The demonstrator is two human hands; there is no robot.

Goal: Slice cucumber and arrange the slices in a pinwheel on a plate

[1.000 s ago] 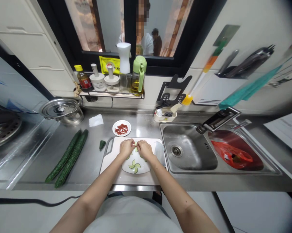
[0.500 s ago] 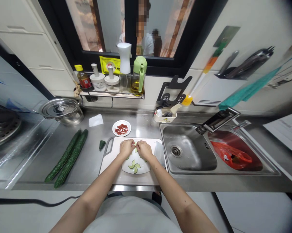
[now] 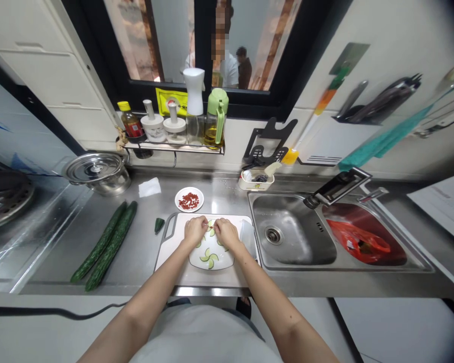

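Observation:
A white plate [image 3: 196,261] rests on the white cutting board [image 3: 168,269], with curved cucumber slices [image 3: 209,258] laid on it in pinwheel shapes. Over its far part, my left hand [image 3: 195,229] and my right hand [image 3: 227,233] face each other, fingertips pinched close above another group of slices. A tiny reddish bit shows between the fingertips; what each hand holds is too small to make out. Beyond the board stands a small white dish [image 3: 178,197] of dried red berries [image 3: 189,200]. My right hand partly hides slices near it.
Two whole cucumbers [image 3: 111,247] and a cut cucumber end [image 3: 159,225] lie left of the board. A broad blade [image 3: 248,236] lies at its right edge, beside the sink [image 3: 295,237] with a red bag [image 3: 359,242]. A lidded pot [image 3: 98,174] stands back left.
My hands have drawn slightly apart over the same spot, showing more of the slices between them. The camera view shifted a little; the rest stays in place.

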